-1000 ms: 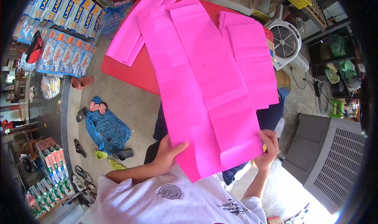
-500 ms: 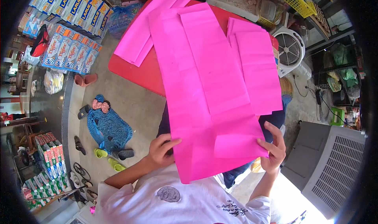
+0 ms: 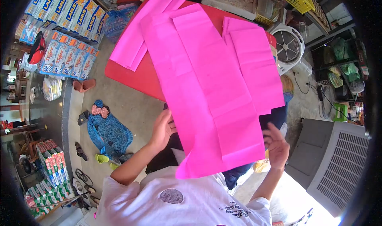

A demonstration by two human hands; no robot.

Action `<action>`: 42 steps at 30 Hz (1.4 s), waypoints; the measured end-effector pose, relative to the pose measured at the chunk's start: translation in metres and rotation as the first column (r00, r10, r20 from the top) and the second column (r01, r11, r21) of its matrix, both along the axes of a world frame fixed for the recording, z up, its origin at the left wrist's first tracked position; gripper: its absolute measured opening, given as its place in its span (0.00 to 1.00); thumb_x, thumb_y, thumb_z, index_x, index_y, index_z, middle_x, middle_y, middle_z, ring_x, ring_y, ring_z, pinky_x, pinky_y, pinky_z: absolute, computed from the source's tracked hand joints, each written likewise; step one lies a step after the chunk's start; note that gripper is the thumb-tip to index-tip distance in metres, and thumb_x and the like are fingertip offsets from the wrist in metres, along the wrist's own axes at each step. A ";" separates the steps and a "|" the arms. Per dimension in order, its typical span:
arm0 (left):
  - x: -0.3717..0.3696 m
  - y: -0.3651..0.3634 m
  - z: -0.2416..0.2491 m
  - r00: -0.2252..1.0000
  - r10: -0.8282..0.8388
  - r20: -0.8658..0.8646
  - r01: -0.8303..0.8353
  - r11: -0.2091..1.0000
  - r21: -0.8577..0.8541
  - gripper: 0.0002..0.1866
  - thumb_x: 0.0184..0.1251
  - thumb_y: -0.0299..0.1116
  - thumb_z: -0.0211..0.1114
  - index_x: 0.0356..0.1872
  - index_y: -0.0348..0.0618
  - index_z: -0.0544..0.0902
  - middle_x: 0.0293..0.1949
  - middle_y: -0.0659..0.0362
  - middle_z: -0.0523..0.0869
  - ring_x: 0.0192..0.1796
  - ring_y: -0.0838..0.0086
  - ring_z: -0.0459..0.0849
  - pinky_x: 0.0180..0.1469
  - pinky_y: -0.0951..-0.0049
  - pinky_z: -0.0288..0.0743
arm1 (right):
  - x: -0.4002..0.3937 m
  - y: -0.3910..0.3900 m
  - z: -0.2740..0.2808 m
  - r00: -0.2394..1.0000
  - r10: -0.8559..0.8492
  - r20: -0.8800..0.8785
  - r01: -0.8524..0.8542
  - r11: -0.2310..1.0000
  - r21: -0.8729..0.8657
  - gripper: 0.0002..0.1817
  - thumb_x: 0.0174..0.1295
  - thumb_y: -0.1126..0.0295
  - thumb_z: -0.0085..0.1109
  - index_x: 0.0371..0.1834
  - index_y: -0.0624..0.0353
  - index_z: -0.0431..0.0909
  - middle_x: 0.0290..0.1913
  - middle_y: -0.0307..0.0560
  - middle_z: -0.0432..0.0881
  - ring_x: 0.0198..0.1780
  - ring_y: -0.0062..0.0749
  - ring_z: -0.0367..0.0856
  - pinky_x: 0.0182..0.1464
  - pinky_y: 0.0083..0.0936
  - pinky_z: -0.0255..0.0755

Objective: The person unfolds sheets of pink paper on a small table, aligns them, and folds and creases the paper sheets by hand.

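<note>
"What is changing around the long pink sheet [image 3: 203,79]?"

"Its near end is going ungripped: the left hand [image 3: 160,130] and right hand [image 3: 278,148], pinching it a moment ago, are now opening, fingers loosely curled."

"And where is it lying?"

"It is stretching from the red worktop [image 3: 129,74] towards the person, its near end between both hands. Whether fingertips are touching its edges, I cannot tell."

Strong white glare at bottom right; the grey concrete floor [image 3: 137,102] is evenly lit. Fisheye distortion curves edges; corners go black.
</note>
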State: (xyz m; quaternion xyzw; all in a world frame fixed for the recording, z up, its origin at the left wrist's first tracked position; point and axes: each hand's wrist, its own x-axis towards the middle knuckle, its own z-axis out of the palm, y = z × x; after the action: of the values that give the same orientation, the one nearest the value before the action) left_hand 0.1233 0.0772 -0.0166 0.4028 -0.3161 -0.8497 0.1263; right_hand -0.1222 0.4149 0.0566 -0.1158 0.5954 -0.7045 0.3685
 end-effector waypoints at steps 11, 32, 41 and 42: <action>-0.033 -0.024 0.020 0.988 -0.125 0.091 0.155 0.811 -0.564 0.19 0.82 0.39 0.68 0.61 0.34 0.82 0.52 0.58 0.90 0.51 0.77 0.89 0.55 0.70 0.83 | 0.012 -0.036 0.021 0.984 0.080 -0.159 0.008 0.874 0.486 0.09 0.72 0.69 0.71 0.36 0.63 0.85 0.28 0.29 0.82 0.29 0.09 0.70 0.30 0.18 0.60; -0.068 -0.257 0.063 0.828 0.284 0.483 0.546 -0.602 -0.582 0.30 0.64 0.20 0.66 0.70 0.43 0.82 0.73 0.43 0.76 0.74 0.47 0.75 0.75 0.50 0.71 | 0.000 -0.131 0.084 -0.047 0.600 -0.799 0.260 0.779 0.570 0.23 0.59 0.67 0.74 0.60 0.53 0.88 0.72 0.52 0.78 0.76 0.53 0.74 0.76 0.61 0.66; -0.101 -0.319 0.064 0.765 0.142 0.628 0.523 -0.706 -0.478 0.39 0.67 0.22 0.64 0.82 0.45 0.69 0.78 0.45 0.72 0.77 0.47 0.72 0.79 0.51 0.67 | 0.059 -0.094 0.052 -0.340 0.420 -0.842 -0.355 0.772 0.528 0.21 0.57 0.67 0.68 0.55 0.58 0.89 0.67 0.47 0.86 0.73 0.42 0.81 0.76 0.45 0.74; -0.103 -0.320 0.060 0.781 0.116 0.613 0.504 -0.697 -0.510 0.39 0.67 0.21 0.64 0.82 0.45 0.68 0.78 0.45 0.72 0.77 0.47 0.73 0.79 0.51 0.67 | 0.070 -0.100 0.057 -0.251 0.474 -0.844 -0.471 0.702 0.534 0.22 0.57 0.69 0.66 0.56 0.60 0.89 0.67 0.49 0.86 0.73 0.42 0.81 0.75 0.40 0.76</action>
State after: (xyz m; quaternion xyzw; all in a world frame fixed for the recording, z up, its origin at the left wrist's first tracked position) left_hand 0.0203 -0.2424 0.0438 0.0904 -0.9903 0.0186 0.1038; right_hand -0.0522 0.3154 0.1138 -0.7867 0.5746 -0.2085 0.0866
